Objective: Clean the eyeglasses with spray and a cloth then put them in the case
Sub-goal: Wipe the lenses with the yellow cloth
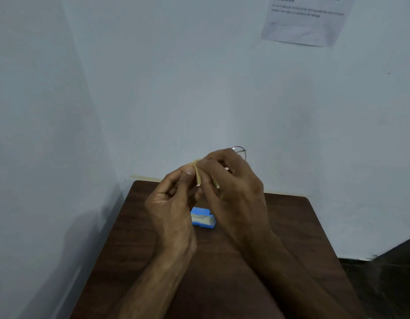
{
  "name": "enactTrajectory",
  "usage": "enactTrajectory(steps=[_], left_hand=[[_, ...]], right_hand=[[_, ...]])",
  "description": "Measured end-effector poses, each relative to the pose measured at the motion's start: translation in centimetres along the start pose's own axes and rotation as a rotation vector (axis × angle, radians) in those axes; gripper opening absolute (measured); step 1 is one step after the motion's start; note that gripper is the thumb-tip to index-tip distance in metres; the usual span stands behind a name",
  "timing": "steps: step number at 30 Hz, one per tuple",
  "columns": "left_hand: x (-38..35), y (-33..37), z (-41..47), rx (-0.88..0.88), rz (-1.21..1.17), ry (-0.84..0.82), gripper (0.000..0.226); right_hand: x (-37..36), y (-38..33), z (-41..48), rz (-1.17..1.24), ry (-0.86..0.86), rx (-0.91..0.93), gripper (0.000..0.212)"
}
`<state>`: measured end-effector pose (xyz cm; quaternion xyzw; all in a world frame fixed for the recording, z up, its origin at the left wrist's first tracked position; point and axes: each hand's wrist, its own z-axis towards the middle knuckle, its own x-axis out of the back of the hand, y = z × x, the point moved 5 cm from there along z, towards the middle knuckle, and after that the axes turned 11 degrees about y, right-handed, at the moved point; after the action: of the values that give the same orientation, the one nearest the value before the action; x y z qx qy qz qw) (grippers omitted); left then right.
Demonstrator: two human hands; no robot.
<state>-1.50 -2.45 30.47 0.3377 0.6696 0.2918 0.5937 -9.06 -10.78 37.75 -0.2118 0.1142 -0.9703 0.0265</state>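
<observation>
While both hands (pixel 206 192) rub the glasses (pixel 242 151), the case (pixel 202 218) lies open

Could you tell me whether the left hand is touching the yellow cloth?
Touching. The head view shows the left hand with its thumb pressed against the yellow cloth, pinching it against the right hand, which holds the eyeglasses.

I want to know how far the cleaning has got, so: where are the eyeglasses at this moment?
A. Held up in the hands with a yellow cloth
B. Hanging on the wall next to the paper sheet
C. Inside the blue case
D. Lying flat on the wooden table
A: the eyeglasses sit above the table, with the right hand and left hand pinching the yellow cloth on them; the blue case lies open below.
</observation>
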Motion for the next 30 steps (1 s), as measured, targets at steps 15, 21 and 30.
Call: enactTrajectory(steps=[15, 21, 30], left_hand=[[0.5, 0.4, 1.2, 0.042, -0.05, -0.016, 0.031], [0.7, 0.3, 1.5, 0.08, -0.074, 0.01, 0.03], [0.9, 0.0, 1.5, 0.099, -0.063, 0.03, 0.03]], right_hand=[[0.2, 5.9, 1.6, -0.103, 0.157, -0.216, 0.008], [-0.3, 4.3, 0.6, -0.084, 0.046, -0.126, 0.006], [-0.8, 3.5, 0.2, -0.095, 0.006, -0.104, 0.007]])
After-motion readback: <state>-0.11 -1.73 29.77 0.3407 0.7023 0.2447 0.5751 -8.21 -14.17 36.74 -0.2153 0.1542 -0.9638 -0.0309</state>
